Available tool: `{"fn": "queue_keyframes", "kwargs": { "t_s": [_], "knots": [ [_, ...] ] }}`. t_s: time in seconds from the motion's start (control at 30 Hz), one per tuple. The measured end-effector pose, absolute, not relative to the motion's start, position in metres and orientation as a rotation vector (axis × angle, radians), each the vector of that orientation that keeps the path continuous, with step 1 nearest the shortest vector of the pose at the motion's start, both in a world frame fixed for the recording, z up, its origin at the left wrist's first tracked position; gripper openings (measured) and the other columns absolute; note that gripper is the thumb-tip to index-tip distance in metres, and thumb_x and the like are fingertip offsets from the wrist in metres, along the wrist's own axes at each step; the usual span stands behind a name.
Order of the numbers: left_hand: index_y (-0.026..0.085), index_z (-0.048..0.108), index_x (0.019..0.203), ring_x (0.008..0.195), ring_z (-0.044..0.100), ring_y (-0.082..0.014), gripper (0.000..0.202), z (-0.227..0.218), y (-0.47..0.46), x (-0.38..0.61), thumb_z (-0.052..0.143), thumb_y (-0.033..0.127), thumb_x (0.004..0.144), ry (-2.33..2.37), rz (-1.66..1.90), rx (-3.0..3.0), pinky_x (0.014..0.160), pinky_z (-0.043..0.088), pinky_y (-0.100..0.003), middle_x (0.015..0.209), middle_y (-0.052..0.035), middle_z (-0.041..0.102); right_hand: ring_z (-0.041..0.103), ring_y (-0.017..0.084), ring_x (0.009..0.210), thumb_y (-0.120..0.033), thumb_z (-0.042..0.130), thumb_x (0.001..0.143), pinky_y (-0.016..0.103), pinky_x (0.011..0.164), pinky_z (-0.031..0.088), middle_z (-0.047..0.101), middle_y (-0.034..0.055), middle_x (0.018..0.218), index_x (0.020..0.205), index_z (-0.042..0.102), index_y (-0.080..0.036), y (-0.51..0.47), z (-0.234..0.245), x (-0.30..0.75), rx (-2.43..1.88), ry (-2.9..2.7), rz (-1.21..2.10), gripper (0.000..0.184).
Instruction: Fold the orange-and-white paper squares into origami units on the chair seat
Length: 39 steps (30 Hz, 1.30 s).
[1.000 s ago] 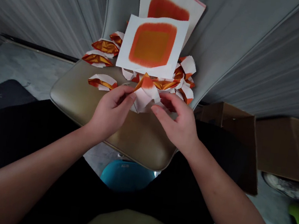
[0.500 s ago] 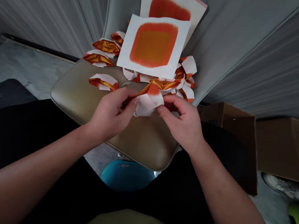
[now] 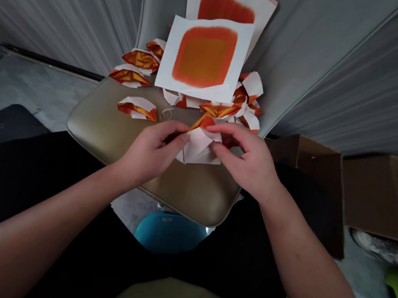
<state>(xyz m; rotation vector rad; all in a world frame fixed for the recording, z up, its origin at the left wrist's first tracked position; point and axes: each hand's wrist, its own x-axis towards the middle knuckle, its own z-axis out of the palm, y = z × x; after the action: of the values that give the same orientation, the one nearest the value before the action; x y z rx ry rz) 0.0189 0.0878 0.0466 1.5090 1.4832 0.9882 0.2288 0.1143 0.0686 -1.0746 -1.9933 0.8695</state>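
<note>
the folded paper [image 3: 199,141], mid-frame, looks light and soft; left hand [image 3: 154,148] and right hand [image 3: 253,161] pinch it; hold its edges.

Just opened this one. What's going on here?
A person sits before a chair seat, both bare hands on one partly folded paper piece, white with orange. The left hand grips its left side; the right hand holds its right side by thumb and fingers. Folded paper pieces with orange and gold lie to the left and right of a flat sheet, which overlaps another sheet behind it. A small ring lies near the left hand.
</note>
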Motion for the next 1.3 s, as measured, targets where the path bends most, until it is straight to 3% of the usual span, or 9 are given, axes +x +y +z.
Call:
{"fn": "queue_keyframes", "kwargs": {
  "t_s": [0.1,0.23,0.57,0.8,0.97,1.1,1.23,1.3],
  "knots": [
    [0.021,0.072,0.092,0.075,0.057,-0.0164,0.022,0.049,0.090,0.019,0.058,0.038,0.089,1.430,0.943,1.514,0.068,0.044,-0.026,0.082,-0.0011,0.068,0.074,0.019,0.096,-0.023,0.065,0.089,0.032,0.080,0.061,0.080,0.0008,0.110,0.108,0.078,-0.026,0.115,0.075,0.232,-1.012,-2.070,0.902,0.023],
    [0.021,0.071,0.084,0.072,0.056,-0.0162,0.020,0.051,0.092,0.018,0.058,0.036,0.087,1.373,0.910,1.512,0.070,0.046,-0.027,0.076,-0.0002,0.066,0.075,0.021,0.105,-0.017,0.059,0.087,0.036,0.089,0.061,0.080,-0.0003,0.114,0.109,0.079,-0.027,0.117,0.078,0.236,-0.963,-2.126,0.908,0.032],
    [0.022,0.070,0.082,0.070,0.055,-0.0168,0.017,0.052,0.093,0.019,0.060,0.035,0.086,1.346,0.923,1.430,0.070,0.047,-0.029,0.072,-0.0002,0.062,0.075,0.019,0.096,-0.019,0.065,0.088,0.034,0.082,0.062,0.081,0.0002,0.108,0.107,0.080,-0.026,0.115,0.072,0.232,-1.100,-2.029,0.862,0.026],
    [0.021,0.071,0.083,0.070,0.056,-0.0159,0.018,0.049,0.093,0.018,0.060,0.036,0.085,1.349,0.919,1.428,0.066,0.046,-0.027,0.075,-0.0007,0.065,0.073,0.017,0.085,-0.015,0.062,0.090,0.031,0.078,0.060,0.080,0.0012,0.104,0.105,0.077,-0.025,0.113,0.067,0.230,-1.115,-2.075,0.646,0.023],
    [0.022,0.074,0.093,0.073,0.060,-0.0161,0.020,0.044,0.094,0.018,0.061,0.035,0.086,1.450,0.977,1.452,0.066,0.050,-0.026,0.081,-0.0003,0.070,0.072,0.018,0.091,-0.021,0.069,0.089,0.035,0.085,0.060,0.077,0.0027,0.114,0.129,0.066,-0.026,0.112,0.060,0.228,-1.064,-1.994,0.869,0.040],
    [0.023,0.076,0.096,0.075,0.064,-0.0169,0.018,0.040,0.095,0.017,0.063,0.032,0.087,1.425,1.072,1.524,0.067,0.054,-0.028,0.086,-0.0016,0.073,0.070,0.018,0.090,-0.017,0.067,0.087,0.038,0.084,0.061,0.072,0.0024,0.126,0.137,0.060,-0.030,0.114,0.055,0.226,-1.103,-1.949,1.006,0.052],
    [0.023,0.074,0.102,0.078,0.068,-0.0171,0.017,0.035,0.095,0.015,0.066,0.029,0.088,1.386,1.199,1.697,0.068,0.056,-0.030,0.093,-0.0028,0.074,0.072,0.020,0.089,-0.020,0.065,0.087,0.037,0.078,0.062,0.076,0.0004,0.113,0.146,0.051,-0.034,0.119,0.051,0.225,-1.126,-1.738,1.225,0.062],
    [0.024,0.072,0.100,0.086,0.070,-0.0183,0.014,0.034,0.096,0.012,0.066,0.027,0.089,1.364,1.289,1.868,0.073,0.058,-0.032,0.100,-0.0037,0.074,0.073,0.021,0.092,-0.024,0.067,0.085,0.038,0.079,0.062,0.077,0.0003,0.110,0.142,0.055,-0.032,0.121,0.050,0.225,-1.128,-1.643,1.359,0.058]
  ]
}}
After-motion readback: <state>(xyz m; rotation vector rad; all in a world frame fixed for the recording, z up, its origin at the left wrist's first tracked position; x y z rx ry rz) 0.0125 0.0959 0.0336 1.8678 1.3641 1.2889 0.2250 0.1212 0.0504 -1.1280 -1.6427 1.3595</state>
